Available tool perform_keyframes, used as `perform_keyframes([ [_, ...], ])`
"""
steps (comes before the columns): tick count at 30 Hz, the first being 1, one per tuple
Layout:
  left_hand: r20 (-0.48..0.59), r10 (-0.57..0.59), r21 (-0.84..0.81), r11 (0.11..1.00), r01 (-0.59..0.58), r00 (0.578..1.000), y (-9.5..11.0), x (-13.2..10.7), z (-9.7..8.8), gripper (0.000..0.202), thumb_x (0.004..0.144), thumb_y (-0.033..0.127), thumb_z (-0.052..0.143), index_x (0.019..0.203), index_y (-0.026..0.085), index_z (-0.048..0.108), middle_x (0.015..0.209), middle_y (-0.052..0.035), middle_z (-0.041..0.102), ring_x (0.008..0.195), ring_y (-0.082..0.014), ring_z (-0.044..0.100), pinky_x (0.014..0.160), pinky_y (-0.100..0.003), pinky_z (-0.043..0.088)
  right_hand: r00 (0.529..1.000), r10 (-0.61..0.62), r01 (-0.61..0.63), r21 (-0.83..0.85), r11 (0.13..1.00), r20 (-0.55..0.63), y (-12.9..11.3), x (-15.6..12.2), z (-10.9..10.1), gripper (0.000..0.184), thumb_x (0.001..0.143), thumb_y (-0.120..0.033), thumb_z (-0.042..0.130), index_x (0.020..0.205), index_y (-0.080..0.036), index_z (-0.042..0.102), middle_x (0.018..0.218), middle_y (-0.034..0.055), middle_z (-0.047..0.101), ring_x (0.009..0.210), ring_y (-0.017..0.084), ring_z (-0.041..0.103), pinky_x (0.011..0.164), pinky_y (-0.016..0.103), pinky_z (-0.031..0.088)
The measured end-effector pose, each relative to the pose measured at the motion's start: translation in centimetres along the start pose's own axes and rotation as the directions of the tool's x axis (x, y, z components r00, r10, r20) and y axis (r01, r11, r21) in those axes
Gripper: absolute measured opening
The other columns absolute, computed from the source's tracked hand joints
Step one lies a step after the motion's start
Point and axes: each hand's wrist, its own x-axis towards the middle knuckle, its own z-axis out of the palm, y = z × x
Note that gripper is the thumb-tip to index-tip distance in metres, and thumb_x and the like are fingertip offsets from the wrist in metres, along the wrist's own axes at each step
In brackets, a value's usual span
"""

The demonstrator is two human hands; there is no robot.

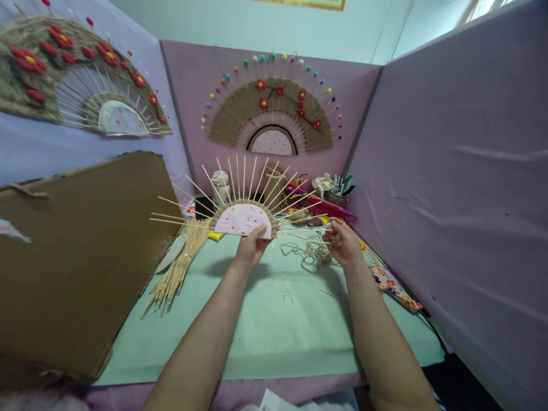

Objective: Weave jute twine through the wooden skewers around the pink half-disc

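My left hand (252,248) grips the lower edge of a half-round fan frame (240,220), thumb in front. Its centre is covered in white cloth with pink spots and edged with brown twine. Thin wooden sticks (237,177) radiate from it, bare along their outer length. At the tips of the lowest right sticks, my right hand (342,242) has its fingers curled in a pinch. Whether it holds a stick end or a strand is too small to tell. Loose twine (314,251) lies on the table, partly behind that hand.
Left on the green tabletop (278,325) are a bundle of sticks (180,268) and a cardboard sheet (85,257). Behind stand a jar (221,185), pipe cleaners (338,211) and a pen pot (340,197). A flower-patterned glue gun-like item (396,288) lies right. Finished fans (231,117) hang on partitions.
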Motion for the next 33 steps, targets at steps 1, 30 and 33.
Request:
perform_keyframes([
  [1,-0.007,-0.003,0.022,1.0,0.003,1.0,-0.1,0.1,-0.1,0.023,0.057,0.012,0.072,0.079,0.012,0.063,0.075,-0.0026,0.068,0.071,-0.0137,0.062,0.068,-0.028,0.049,1.0,-0.017,0.017,0.024,1.0,-0.008,-0.1,0.0,0.0,0.028,0.063,-0.031,0.071,0.085,-0.022,0.056,0.058,-0.0068,0.047,0.047,0.005,0.042,0.049,0.021,0.039],
  [30,0.1,0.042,-0.055,0.998,-0.037,0.994,-0.1,-0.9,0.6,0.025,0.065,0.019,0.072,0.087,0.017,0.061,0.084,-0.0017,0.069,0.083,-0.019,0.064,0.08,-0.041,0.051,0.641,0.15,0.594,-0.61,0.524,0.753,6.9,-6.8,6.2,0.018,0.084,-0.018,0.044,0.087,-0.017,0.062,0.081,0.0036,0.066,0.073,0.013,0.058,0.067,0.022,0.041],
  [33,0.121,0.032,-0.058,0.998,-0.025,0.992,-0.3,-1.1,0.8,0.027,0.065,0.02,0.072,0.089,0.018,0.061,0.083,-0.0017,0.069,0.083,-0.0195,0.065,0.078,-0.04,0.052,0.647,0.161,0.602,-0.628,0.493,0.746,6.7,-6.5,6.0,0.018,0.083,-0.017,0.046,0.086,-0.017,0.063,0.081,0.0037,0.066,0.071,0.013,0.058,0.067,0.023,0.041],
])
